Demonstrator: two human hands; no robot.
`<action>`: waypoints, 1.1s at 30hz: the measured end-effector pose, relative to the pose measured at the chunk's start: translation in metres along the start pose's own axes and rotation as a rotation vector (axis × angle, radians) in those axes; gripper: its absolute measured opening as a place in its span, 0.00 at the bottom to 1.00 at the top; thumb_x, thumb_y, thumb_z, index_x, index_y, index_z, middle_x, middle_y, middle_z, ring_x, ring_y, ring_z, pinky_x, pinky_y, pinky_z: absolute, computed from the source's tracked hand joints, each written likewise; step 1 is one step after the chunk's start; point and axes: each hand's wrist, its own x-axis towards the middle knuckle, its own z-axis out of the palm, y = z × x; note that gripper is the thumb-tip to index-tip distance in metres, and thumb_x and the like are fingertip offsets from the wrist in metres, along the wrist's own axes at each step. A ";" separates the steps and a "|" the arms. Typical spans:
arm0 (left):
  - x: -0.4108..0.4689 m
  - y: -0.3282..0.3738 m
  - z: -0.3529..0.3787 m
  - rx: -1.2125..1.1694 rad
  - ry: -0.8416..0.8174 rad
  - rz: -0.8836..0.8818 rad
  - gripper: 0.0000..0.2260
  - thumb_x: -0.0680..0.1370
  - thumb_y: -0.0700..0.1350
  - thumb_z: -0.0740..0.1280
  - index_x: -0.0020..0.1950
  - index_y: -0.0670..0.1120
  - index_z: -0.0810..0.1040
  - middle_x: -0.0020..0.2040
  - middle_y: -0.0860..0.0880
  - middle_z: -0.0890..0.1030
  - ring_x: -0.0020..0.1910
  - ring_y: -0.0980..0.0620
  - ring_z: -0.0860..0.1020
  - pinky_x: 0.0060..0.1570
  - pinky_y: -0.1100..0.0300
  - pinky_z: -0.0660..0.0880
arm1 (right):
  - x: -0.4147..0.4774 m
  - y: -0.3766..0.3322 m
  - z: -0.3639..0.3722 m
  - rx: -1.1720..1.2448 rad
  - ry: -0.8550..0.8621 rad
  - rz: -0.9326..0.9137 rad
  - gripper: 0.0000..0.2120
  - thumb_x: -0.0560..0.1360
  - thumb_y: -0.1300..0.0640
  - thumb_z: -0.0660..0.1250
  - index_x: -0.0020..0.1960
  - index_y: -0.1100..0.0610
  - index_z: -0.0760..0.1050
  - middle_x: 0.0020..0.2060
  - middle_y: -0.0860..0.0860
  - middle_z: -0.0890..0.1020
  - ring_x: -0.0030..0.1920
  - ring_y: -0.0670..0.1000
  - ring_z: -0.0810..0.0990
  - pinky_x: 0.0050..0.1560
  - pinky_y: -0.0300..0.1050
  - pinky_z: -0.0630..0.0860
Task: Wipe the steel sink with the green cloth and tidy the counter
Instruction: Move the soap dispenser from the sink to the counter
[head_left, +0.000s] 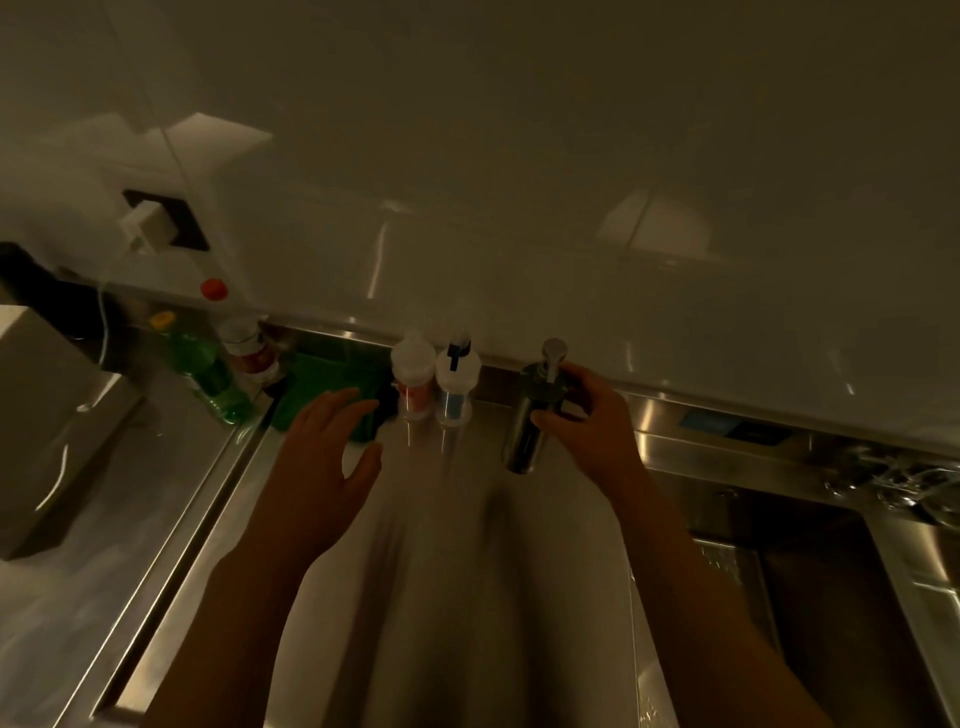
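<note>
Dim, yellow-brown light throughout, with no source in view. Soft glare streaks the glossy wall (519, 208) toward twelve o'clock and the steel counter (441, 519). Detail is smeared, perhaps motion blur. Straight edges bow at three and nine o'clock.

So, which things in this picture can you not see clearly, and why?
- Green cloth, head view: its near part is covered by the left hand; whether the hand touches it is unclear.
- Steel dispenser: one side is hidden by the right hand gripping it.
- Labels on the two small bottles: too small and dim to read.
- Sink: cut off by the right edge.
</note>
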 end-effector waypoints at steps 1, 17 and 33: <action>0.006 -0.004 0.002 0.005 -0.005 -0.002 0.24 0.80 0.45 0.71 0.76 0.46 0.73 0.77 0.44 0.70 0.77 0.43 0.66 0.76 0.41 0.65 | 0.007 0.003 0.004 -0.003 -0.002 0.003 0.30 0.69 0.68 0.77 0.65 0.48 0.74 0.56 0.40 0.80 0.54 0.32 0.79 0.48 0.28 0.77; 0.046 -0.068 0.027 -0.032 -0.112 -0.049 0.24 0.80 0.47 0.70 0.77 0.47 0.71 0.77 0.46 0.71 0.77 0.44 0.67 0.74 0.39 0.67 | 0.105 0.065 0.057 -0.029 -0.058 0.114 0.28 0.72 0.73 0.71 0.68 0.56 0.70 0.64 0.53 0.79 0.57 0.35 0.79 0.52 0.30 0.77; 0.072 -0.086 0.040 -0.078 -0.146 -0.089 0.26 0.80 0.45 0.70 0.78 0.49 0.69 0.78 0.47 0.69 0.78 0.46 0.65 0.74 0.50 0.62 | 0.126 0.095 0.077 0.008 -0.029 0.186 0.28 0.71 0.76 0.69 0.68 0.60 0.70 0.58 0.49 0.80 0.54 0.34 0.81 0.51 0.31 0.78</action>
